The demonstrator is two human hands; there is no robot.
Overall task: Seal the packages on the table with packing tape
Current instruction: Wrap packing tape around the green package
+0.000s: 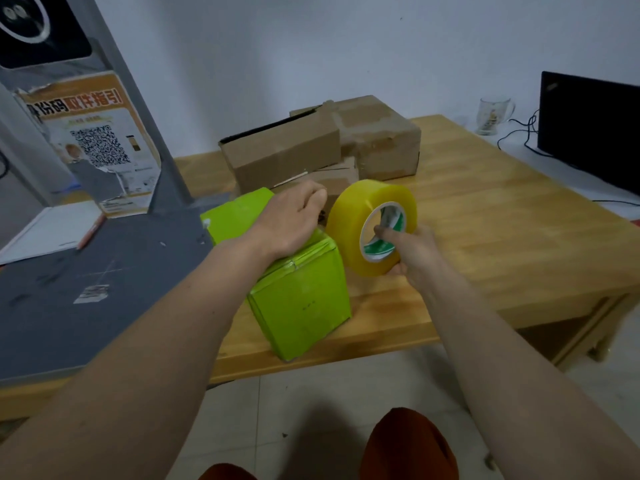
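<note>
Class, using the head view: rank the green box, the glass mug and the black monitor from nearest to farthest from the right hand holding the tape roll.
1. green box, just left of the right hand
2. glass mug, far right, beyond the table
3. black monitor, at the right edge

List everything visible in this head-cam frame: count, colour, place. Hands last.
Green cardboard box: 1, lime green, near table edge, under the left wrist.
Roll of packing tape: 1, yellow with white-green core, held upright right of the green box.
Brown cardboard boxes: about 3, tan, stacked at the table's far side.
Wooden table: 1, light wood.
Grey mat: 1, dark grey, left end of table.
Poster with QR code: 1, orange-white, far left.
Glass mug: 1, clear, far right.
Black monitor: 1, right edge.
Left hand: rests on the green box, fingers curled at its far edge.
Right hand: grips the tape roll, thumb in the core.
</note>
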